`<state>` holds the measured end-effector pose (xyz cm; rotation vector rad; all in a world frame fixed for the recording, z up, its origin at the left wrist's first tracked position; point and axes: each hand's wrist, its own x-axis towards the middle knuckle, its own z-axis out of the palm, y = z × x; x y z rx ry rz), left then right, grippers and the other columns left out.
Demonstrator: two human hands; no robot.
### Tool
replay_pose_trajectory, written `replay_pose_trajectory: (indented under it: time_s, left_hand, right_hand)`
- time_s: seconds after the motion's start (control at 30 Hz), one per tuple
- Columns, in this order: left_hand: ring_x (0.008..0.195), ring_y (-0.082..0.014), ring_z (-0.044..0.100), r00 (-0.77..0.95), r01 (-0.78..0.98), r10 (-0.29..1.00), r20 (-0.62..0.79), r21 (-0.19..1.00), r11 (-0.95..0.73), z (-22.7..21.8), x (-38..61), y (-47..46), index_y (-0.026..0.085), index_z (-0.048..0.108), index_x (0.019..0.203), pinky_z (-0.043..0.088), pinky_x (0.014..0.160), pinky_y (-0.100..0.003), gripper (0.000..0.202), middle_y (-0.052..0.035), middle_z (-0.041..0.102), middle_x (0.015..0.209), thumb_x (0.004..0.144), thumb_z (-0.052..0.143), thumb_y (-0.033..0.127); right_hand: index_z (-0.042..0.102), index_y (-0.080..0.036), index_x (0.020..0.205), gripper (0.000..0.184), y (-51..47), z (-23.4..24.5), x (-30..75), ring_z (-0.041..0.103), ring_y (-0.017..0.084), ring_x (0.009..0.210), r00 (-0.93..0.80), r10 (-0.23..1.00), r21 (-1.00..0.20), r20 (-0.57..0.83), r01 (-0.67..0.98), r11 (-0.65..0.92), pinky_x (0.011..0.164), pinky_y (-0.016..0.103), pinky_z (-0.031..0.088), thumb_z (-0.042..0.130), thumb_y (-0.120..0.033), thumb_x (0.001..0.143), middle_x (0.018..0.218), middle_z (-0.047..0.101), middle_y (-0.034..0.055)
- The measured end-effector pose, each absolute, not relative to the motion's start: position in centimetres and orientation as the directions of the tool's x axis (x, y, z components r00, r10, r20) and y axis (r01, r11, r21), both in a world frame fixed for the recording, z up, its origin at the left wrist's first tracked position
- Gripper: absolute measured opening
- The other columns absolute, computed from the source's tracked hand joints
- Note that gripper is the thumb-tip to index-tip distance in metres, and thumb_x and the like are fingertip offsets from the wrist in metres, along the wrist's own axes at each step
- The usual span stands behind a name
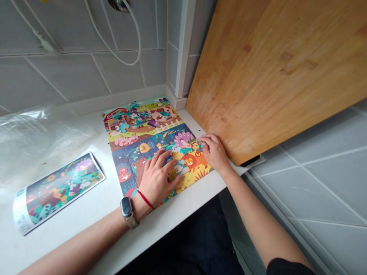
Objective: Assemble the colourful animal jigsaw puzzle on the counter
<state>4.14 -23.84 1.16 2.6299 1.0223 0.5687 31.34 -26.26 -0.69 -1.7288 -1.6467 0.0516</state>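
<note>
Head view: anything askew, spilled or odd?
The picture sheet left of the puzzle looks curled, not flat on the white counter. Loose pieces seem scattered over the farm picture. No spill visible.

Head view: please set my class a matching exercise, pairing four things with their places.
1. left hand
2. right hand
3. printed sheet
4. wooden board

A. apart from the puzzle, to its left
B. at the picture's upper right
C. over the puzzle, watch on its wrist
D. at the puzzle's right edge

Pairs: 1-C, 2-D, 3-A, 4-B
</note>
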Motion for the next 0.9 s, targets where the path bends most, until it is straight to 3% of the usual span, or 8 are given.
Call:
replay_pose_trajectory:
  time_s: [0.23, 0.5, 0.73, 0.9]
  left_hand:
    - [0.144, -0.0381, 0.048, 0.684, 0.545, 0.678, 0.267, 0.431, -0.719, 1.03, 4.06, -23.36, 0.025, 0.072, 0.118, 0.047, 0.112, -0.059, 0.032, -0.0116, 0.059, 0.149, 0.092, 0.076, 0.042]
    - [0.143, -0.0340, 0.050, 0.692, 0.483, 0.661, 0.291, 0.494, -0.723, 0.89, 3.97, -23.18, 0.024, 0.062, 0.118, 0.044, 0.113, -0.055, 0.032, -0.0101, 0.064, 0.144, 0.092, 0.076, 0.036]
    - [0.143, -0.0342, 0.050, 0.695, 0.466, 0.657, 0.292, 0.514, -0.720, 1.07, 3.97, -23.25, 0.024, 0.060, 0.119, 0.043, 0.113, -0.055, 0.029, -0.0100, 0.066, 0.140, 0.093, 0.072, 0.031]
    - [0.143, -0.0333, 0.051, 0.699, 0.466, 0.654, 0.289, 0.509, -0.724, 1.19, 3.99, -23.28, 0.025, 0.060, 0.119, 0.042, 0.115, -0.054, 0.028, -0.0085, 0.068, 0.136, 0.093, 0.072, 0.029]
  right_hand:
    - [0.077, -0.023, 0.112, 0.032, -26.20, -0.88, 31.30, 0.063, 0.027, 0.113, 0.149, 0.895, -0.501, 0.420, 0.860, 0.091, 0.108, 0.046, 0.050, 0.053, -0.009, 0.095, 0.113, 0.068, 0.0106]
    - [0.077, -0.022, 0.110, 0.030, -26.19, -1.02, 31.29, 0.064, 0.027, 0.110, 0.155, 0.882, -0.493, 0.445, 0.864, 0.097, 0.106, 0.045, 0.052, 0.055, -0.011, 0.094, 0.112, 0.068, 0.0107]
    - [0.075, -0.023, 0.119, 0.049, -26.26, -1.00, 31.57, 0.063, 0.027, 0.120, 0.179, 0.889, -0.539, 0.422, 0.838, 0.087, 0.113, 0.046, 0.050, 0.047, 0.001, 0.087, 0.124, 0.070, 0.0098]
    - [0.074, -0.023, 0.120, 0.052, -26.26, -1.01, 31.61, 0.064, 0.027, 0.119, 0.168, 0.890, -0.533, 0.425, 0.841, 0.096, 0.111, 0.046, 0.051, 0.046, 0.003, 0.086, 0.122, 0.070, 0.0104]
